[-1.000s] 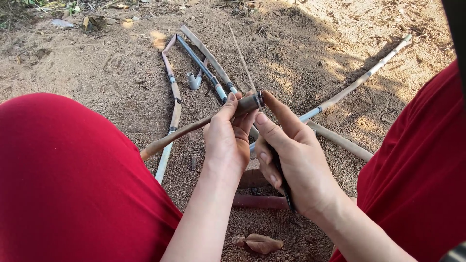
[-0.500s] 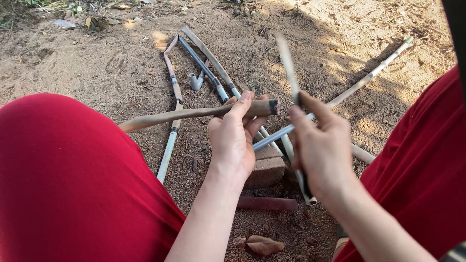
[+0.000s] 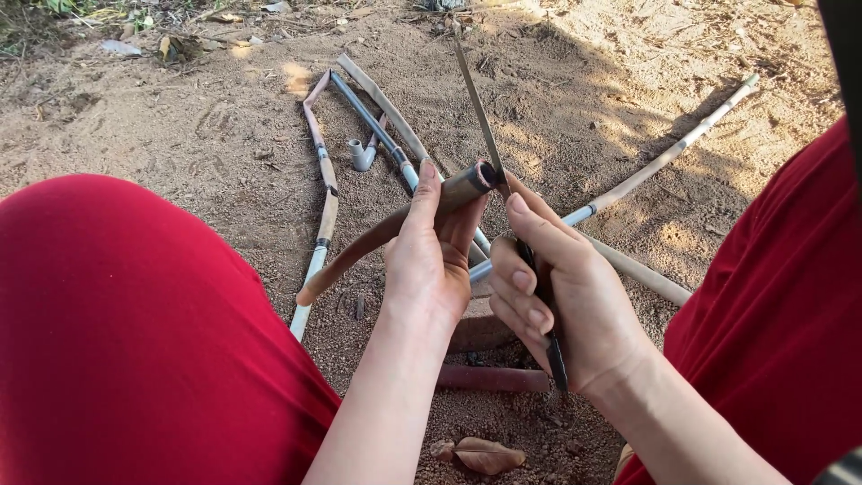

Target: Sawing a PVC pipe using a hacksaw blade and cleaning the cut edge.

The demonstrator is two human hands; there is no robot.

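Firmly, the left hand [image 3: 431, 269] wraps a curved brown stick [image 3: 395, 224] at frame centre; the right hand [image 3: 566, 305] is closed on a long thin blade [image 3: 476, 99] touching its cut end. A slip could nick the left thumb. Sandy ground [image 3: 180, 135] holds 2 canes [image 3: 323, 180] and pipes [image 3: 377, 126], upper centre.

One head-worn camera looks steeply down — close over the lap — at sandy ground [image 3: 180, 135] ahead.

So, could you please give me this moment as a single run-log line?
left hand: holds brown tube | right hand: grips thin blade at tube's open end | ground: sandy soil, grey pipes
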